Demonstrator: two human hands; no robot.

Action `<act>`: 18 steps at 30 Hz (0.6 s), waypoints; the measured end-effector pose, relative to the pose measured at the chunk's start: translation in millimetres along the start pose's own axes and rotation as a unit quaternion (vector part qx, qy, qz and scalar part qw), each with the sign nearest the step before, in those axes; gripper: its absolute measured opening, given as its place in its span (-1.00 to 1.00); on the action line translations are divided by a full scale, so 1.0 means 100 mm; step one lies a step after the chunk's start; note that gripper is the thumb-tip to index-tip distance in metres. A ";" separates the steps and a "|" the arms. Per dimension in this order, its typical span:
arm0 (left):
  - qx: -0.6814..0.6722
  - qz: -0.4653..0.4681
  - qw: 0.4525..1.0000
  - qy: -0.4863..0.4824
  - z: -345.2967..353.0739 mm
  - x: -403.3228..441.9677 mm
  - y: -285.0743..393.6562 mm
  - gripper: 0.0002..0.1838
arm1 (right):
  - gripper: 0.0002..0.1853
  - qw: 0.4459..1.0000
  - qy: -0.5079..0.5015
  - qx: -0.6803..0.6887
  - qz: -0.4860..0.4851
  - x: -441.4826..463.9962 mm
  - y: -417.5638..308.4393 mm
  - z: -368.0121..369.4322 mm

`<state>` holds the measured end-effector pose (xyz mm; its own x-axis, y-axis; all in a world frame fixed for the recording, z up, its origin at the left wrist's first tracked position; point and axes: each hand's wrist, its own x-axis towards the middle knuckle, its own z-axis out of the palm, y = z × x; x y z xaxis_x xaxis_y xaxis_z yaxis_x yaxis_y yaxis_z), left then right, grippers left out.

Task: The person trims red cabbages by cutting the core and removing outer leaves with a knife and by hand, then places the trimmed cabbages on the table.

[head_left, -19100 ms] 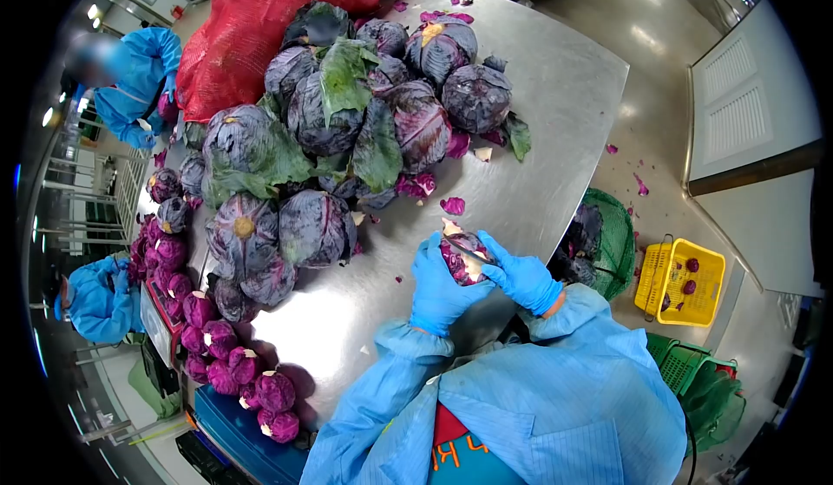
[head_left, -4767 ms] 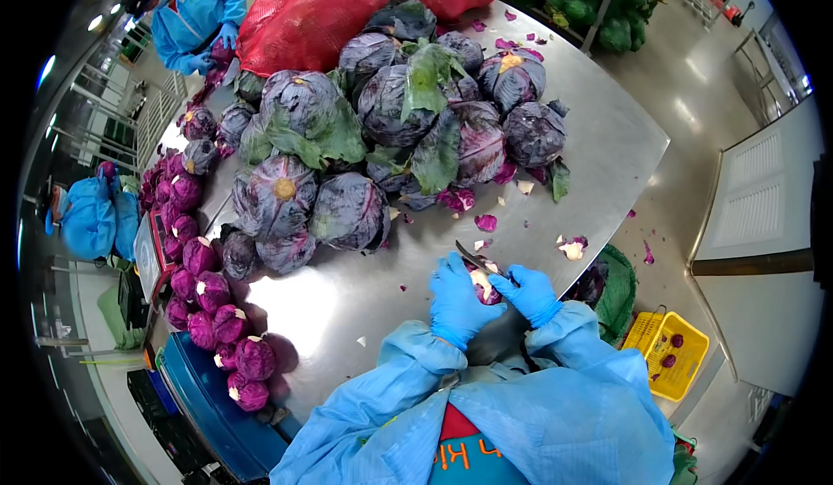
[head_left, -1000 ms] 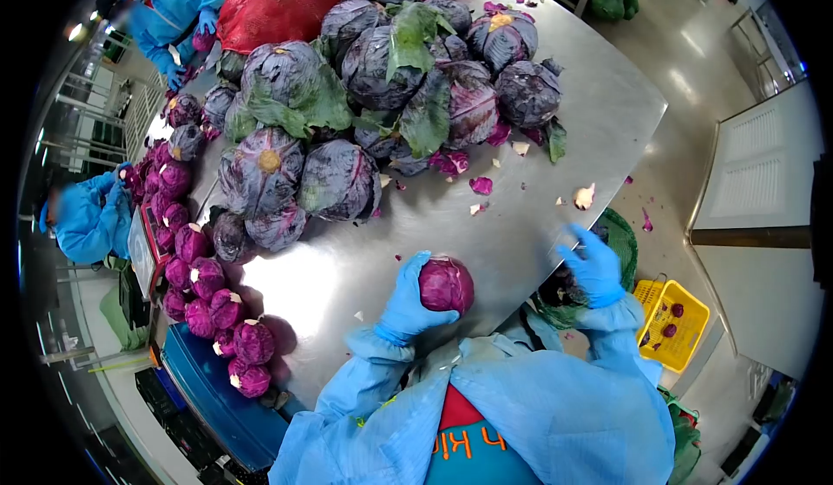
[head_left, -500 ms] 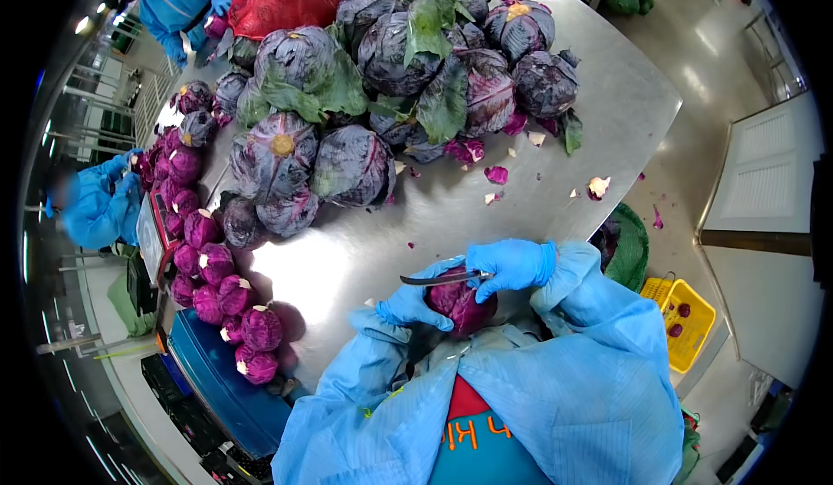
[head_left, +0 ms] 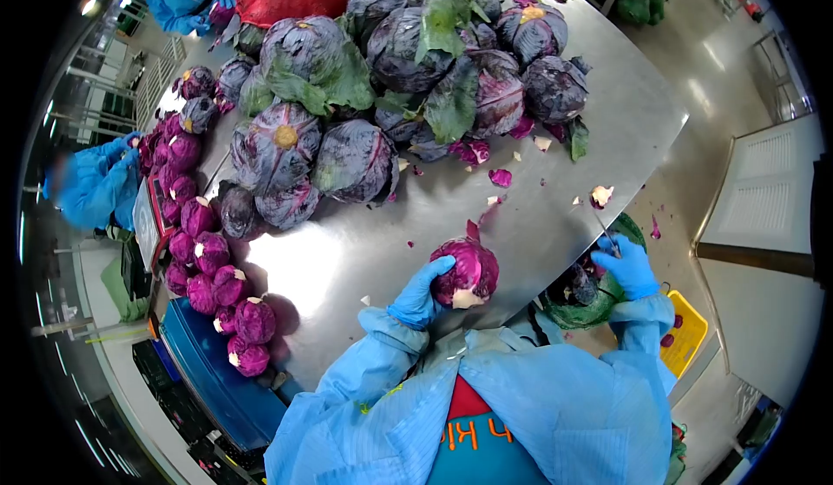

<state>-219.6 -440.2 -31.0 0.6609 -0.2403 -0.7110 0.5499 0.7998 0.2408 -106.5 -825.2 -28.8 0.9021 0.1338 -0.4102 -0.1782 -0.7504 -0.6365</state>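
One metal table [head_left: 416, 255] — bright, scrap-strewn — indoors

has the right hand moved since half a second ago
Yes: the right hand has gone from the cabbage rightward past the table's edge, to the green net.
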 end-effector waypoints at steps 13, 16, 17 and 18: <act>0.751 0.383 0.534 0.052 0.15 0.02 0.02 0.26 | -0.46 0.976 -0.080 0.186 -0.082 -0.47 -0.89 1.52; 0.743 0.348 0.562 0.102 0.30 0.03 0.03 0.19 | -0.43 0.989 -0.072 0.065 -0.108 -0.56 -1.01 1.44; 0.732 0.388 0.548 0.116 0.24 0.09 -0.02 0.14 | -0.45 0.990 -0.060 0.046 -0.116 -0.57 -1.05 1.43; 0.726 0.393 0.551 0.121 0.24 0.10 -0.06 0.17 | -0.45 0.990 -0.057 0.035 -0.122 -0.55 -1.04 1.42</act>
<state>-203.5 -460.6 -23.4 0.9955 0.0882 -0.0348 0.0879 -0.7207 0.6877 -193.6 -662.5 -33.2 0.8726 0.3805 -0.3063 0.0095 -0.6401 -0.7682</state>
